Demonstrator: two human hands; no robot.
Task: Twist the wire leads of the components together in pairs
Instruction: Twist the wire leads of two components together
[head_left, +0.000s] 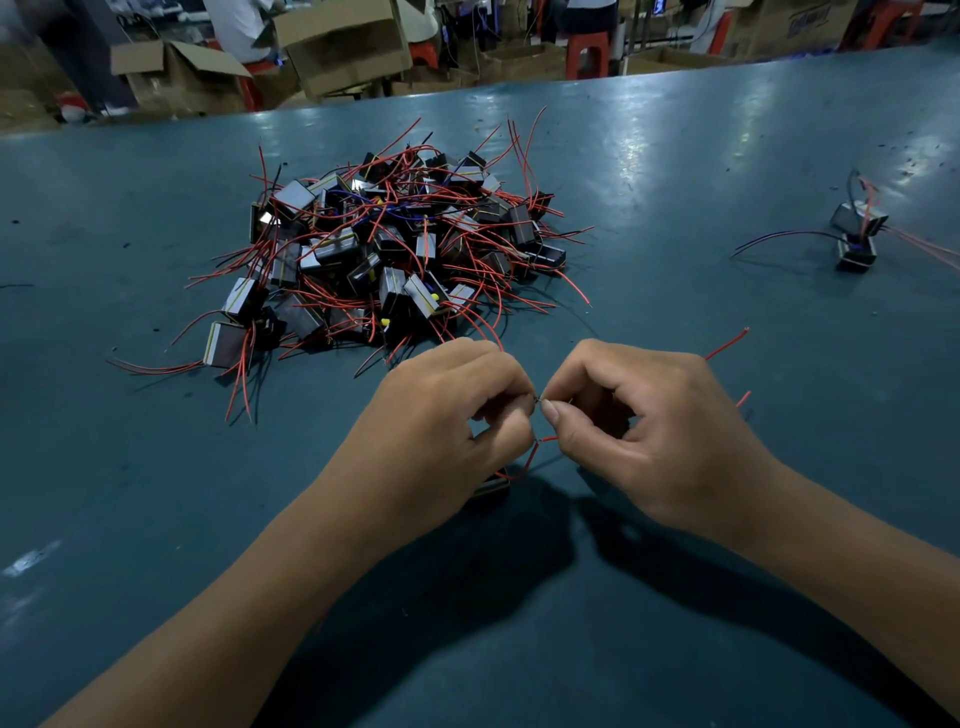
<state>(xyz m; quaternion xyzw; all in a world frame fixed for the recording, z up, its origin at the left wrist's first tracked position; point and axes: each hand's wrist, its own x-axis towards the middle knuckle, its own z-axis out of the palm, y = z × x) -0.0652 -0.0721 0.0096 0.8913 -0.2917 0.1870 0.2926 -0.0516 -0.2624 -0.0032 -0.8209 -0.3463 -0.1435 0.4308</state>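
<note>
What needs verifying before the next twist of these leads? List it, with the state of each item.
1. Left hand pinches the bare wire tips: ok.
2. Right hand pinches the same joint: ok.
3. Tips overlap enough to twist: cannot tell, too small.
4. Small black box component under the left hand, its thin red lead free of the heap: ok.
5. Second component in the right hand: cannot tell, hidden.
6. Tangled heap of black components with red leads clear of the hands: ok.

Both hands (540, 415) fingertip-to-fingertip (pinching)
</note>
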